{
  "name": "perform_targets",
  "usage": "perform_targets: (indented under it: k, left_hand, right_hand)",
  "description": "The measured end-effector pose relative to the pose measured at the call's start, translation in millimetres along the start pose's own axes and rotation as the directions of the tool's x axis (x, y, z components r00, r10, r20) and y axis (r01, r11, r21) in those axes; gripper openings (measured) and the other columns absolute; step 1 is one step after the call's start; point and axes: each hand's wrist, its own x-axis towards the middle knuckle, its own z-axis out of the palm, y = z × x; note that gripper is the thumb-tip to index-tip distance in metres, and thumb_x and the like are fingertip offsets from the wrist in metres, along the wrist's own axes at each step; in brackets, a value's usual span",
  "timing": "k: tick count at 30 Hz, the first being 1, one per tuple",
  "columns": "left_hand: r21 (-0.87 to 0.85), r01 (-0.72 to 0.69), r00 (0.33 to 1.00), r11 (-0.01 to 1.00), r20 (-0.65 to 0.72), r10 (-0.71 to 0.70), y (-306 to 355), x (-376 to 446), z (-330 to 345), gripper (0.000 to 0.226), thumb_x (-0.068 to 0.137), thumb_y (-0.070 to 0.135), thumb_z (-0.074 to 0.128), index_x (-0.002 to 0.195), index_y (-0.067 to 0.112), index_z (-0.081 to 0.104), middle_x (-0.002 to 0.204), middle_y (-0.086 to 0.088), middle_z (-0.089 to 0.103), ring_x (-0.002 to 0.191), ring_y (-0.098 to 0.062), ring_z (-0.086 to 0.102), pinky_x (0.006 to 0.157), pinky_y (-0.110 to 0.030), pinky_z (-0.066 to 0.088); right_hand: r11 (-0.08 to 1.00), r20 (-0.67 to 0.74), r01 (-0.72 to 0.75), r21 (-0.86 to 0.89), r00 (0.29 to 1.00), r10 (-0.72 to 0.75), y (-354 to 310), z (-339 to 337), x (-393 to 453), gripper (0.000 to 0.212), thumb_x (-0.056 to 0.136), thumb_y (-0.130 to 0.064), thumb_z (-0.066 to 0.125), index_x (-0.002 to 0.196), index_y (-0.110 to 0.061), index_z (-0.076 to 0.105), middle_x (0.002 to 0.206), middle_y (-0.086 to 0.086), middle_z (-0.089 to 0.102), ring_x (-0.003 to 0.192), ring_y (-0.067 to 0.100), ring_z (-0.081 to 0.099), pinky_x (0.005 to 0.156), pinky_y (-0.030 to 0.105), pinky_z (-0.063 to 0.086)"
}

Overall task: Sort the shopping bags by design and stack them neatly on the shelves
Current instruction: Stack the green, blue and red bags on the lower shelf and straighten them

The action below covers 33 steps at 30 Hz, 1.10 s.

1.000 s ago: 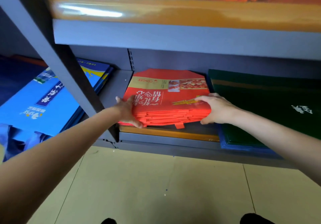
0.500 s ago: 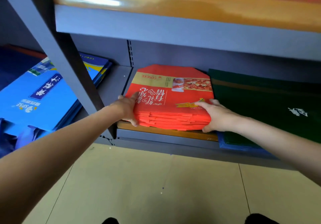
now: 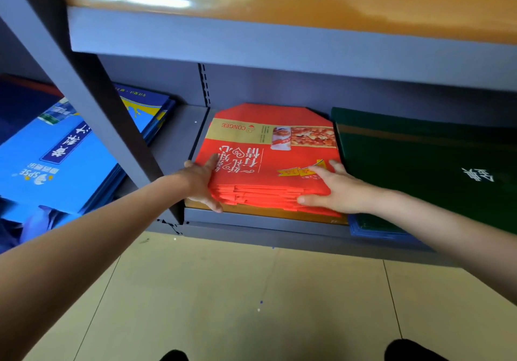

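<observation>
A stack of flat red shopping bags [image 3: 268, 159] with a gold band and a food photo lies on the bottom shelf [image 3: 265, 225], on a wooden board. My left hand [image 3: 200, 183] holds its front left corner, fingers on top and thumb under the edge. On the front right corner rests my right hand [image 3: 338, 192], its fingers flat on top and its thumb straight against the front edge. Dark green bags [image 3: 419, 164] lie right of the red stack, touching it. Light blue bags [image 3: 56, 170] lie in the bay to the left.
A grey upright post [image 3: 92, 94] slants between the blue bags and my left arm. The upper shelf [image 3: 279, 38] hangs low over the bay. Blue bags [image 3: 372, 230] stick out under the green pile. Beige floor tiles [image 3: 251, 304] lie below.
The red stack has come down from a lifted hold onto the shelf board and slid a little further in. My right thumb has moved from under the stack to its front edge.
</observation>
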Motion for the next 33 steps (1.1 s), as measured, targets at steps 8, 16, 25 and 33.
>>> perform_targets:
  k: [8,16,25,33]
  left_hand:
    - [0.05,0.022,1.0,0.999,0.021,-0.023,7.5,1.4,-11.2,0.13,0.065,0.047,0.081,0.148,0.03,-0.018,0.147,-0.021,0.02,0.133,-0.034,0.034,0.108,-0.043,0.035]
    - [0.12,-0.04,0.993,0.992,0.117,0.026,20.0,1.1,-28.5,0.132,0.065,0.058,0.076,0.147,0.024,-0.02,0.156,-0.007,0.016,0.143,-0.029,0.017,0.111,-0.043,0.026]
    - [0.239,-0.199,0.979,0.95,0.004,0.204,16.9,-0.6,-19.3,0.123,0.067,0.052,0.077,0.147,0.037,-0.014,0.156,-0.009,-0.019,0.143,-0.039,-0.01,0.114,-0.059,0.01]
    - [0.27,-0.378,0.9,0.886,-0.116,0.42,23.9,-1.4,-22.2,0.097,0.07,0.051,0.075,0.148,0.03,0.022,0.149,0.0,0.033,0.135,-0.025,0.032,0.11,-0.044,0.029]
  right_hand:
    - [0.969,-0.082,0.06,-0.238,0.993,-0.082,-2.6,-7.9,-4.6,0.064,0.091,-0.059,0.042,0.147,-0.039,0.019,0.158,0.006,0.005,0.142,0.043,0.004,0.115,0.053,0.008]
    - [0.988,0.004,0.098,-0.122,0.995,-0.098,2.0,-14.7,14.8,0.089,0.076,-0.064,0.06,0.148,-0.041,0.013,0.158,0.008,0.005,0.143,0.035,0.013,0.115,0.049,0.018]
    - [0.965,-0.058,0.229,-0.129,0.969,-0.238,-9.5,-11.4,15.4,0.086,0.072,-0.057,0.071,0.144,-0.035,0.029,0.154,-0.002,0.018,0.139,0.027,0.022,0.113,0.049,0.021]
    - [0.957,-0.111,0.25,-0.145,0.957,-0.267,-20.6,-7.5,21.1,0.076,0.073,-0.052,0.072,0.139,-0.03,0.039,0.148,-0.004,0.026,0.136,0.023,0.024,0.113,0.046,0.019]
